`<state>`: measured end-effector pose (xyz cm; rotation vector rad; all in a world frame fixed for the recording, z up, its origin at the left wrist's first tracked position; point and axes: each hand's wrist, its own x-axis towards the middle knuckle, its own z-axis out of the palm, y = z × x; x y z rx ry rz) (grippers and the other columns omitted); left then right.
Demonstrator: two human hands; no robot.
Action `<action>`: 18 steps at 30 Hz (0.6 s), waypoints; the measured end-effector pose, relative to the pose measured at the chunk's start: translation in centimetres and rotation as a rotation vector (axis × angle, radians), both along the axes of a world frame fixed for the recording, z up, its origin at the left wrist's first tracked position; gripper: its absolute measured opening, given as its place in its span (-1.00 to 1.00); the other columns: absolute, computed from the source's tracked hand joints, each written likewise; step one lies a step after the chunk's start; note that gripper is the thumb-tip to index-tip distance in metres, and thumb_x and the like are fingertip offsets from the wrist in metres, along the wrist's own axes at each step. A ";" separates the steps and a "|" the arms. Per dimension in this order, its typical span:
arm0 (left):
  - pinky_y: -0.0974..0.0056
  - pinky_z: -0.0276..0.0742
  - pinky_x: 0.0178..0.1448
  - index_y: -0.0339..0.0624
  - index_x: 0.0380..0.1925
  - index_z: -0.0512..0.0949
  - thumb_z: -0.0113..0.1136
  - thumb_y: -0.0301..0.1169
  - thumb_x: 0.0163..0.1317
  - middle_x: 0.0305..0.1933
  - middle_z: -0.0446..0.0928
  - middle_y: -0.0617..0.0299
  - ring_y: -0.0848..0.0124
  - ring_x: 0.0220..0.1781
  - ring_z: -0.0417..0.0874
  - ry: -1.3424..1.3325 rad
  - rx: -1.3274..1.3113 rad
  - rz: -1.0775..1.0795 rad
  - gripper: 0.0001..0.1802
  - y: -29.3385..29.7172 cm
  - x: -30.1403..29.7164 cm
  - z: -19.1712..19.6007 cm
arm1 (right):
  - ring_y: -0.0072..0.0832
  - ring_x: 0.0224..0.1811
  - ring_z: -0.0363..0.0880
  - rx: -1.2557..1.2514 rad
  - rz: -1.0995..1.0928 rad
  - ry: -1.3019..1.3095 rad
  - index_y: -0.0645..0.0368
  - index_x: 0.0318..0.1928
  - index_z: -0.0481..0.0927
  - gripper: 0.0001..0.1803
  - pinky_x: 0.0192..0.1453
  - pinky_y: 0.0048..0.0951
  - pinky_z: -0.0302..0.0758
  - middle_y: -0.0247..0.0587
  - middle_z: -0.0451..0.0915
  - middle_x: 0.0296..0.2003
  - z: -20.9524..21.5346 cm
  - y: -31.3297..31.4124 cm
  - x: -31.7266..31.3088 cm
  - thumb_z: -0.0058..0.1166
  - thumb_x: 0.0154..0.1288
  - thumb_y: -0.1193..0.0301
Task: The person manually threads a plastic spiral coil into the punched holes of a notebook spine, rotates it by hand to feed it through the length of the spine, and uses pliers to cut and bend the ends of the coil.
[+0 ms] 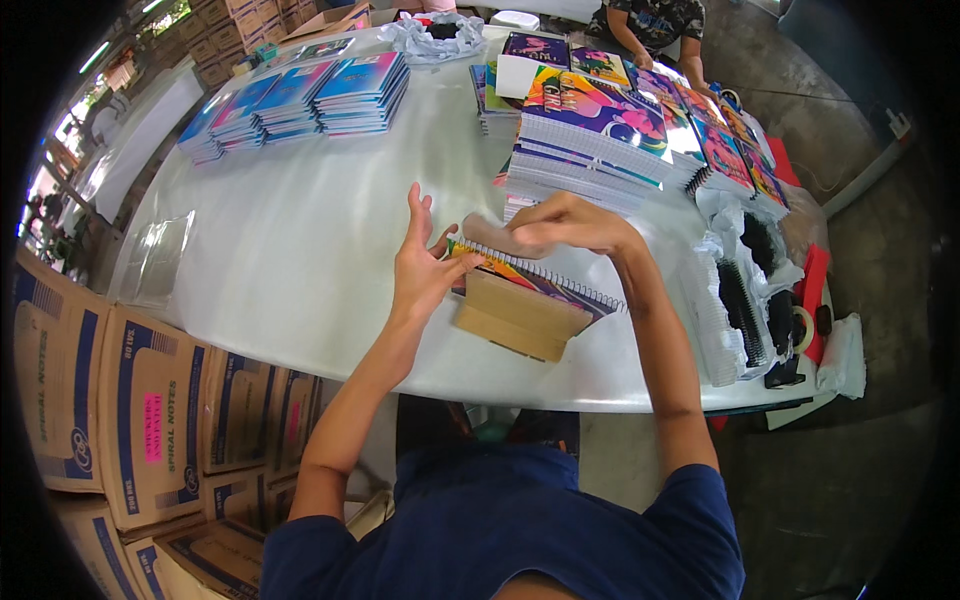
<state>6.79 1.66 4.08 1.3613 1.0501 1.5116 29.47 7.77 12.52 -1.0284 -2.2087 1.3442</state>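
Observation:
A spiral notebook (527,267) with a colourful cover stands tilted on the table in front of me, its wire coil along the top edge. A folded brown piece of cardboard (520,318) lies against its near side. My left hand (420,268) steadies the left end of the notebook, thumb on the coil and upper fingers stretched upward. Over the coil, my right hand (575,224) is bent with its fingers pressed together. A blurred greyish-brown flat piece (487,235) shows at its fingertips; I cannot tell what it is.
Behind my right hand rises a tall stack of notebooks (590,135), with more spiral notebooks (722,155) beside it. Blue-covered notebooks (350,92) are piled far left. Black coils in plastic wrap (735,310) lie right. Cartons (150,410) stand left below. Another person (655,30) works opposite.

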 end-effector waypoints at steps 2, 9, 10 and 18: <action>0.28 0.59 0.07 0.03 0.52 -0.14 0.53 -0.47 -0.03 0.55 -0.06 -0.16 0.20 0.37 0.38 0.001 -0.042 -0.093 0.23 0.2 -0.2 -0.2 | -0.56 -0.42 0.43 0.065 -0.006 -0.161 0.20 -0.33 0.75 -0.45 -0.30 -0.48 0.35 -0.28 0.52 -0.59 -0.4 -0.2 0.0 0.23 0.17 -0.10; 0.38 0.55 -0.18 -0.34 0.30 0.36 0.20 0.18 0.22 0.28 0.42 -0.13 0.38 0.24 0.50 0.071 -0.177 -0.675 -0.11 2.0 -1.6 2.0 | -0.31 -0.08 0.53 0.393 -0.191 -0.443 0.02 -0.10 0.72 -0.66 0.02 -0.29 0.42 -0.07 0.62 -0.27 -7.1 -2.7 7.0 0.30 0.11 0.20; 0.41 0.54 -0.20 -0.38 0.25 0.41 0.14 0.24 0.23 0.22 0.51 -0.09 0.39 0.19 0.54 0.104 -0.196 -0.725 -0.10 2.3 -1.4 2.7 | -0.24 0.03 0.52 0.505 -0.236 -0.576 -0.03 -0.04 0.71 -0.63 0.10 -0.22 0.40 -0.03 0.62 -0.17 -8.9 -3.2 7.8 0.31 0.09 0.25; 0.19 0.46 0.31 -0.29 0.18 0.51 0.29 0.00 0.21 0.17 0.54 -0.07 0.30 0.28 0.49 0.082 0.135 -0.359 -0.32 -1.9 -3.1 11.8 | 0.00 0.25 0.31 0.651 -0.812 -0.825 0.08 0.28 0.42 -0.39 0.33 0.02 0.24 0.22 0.36 0.18 -12.5 -13.9 14.1 0.20 0.26 0.19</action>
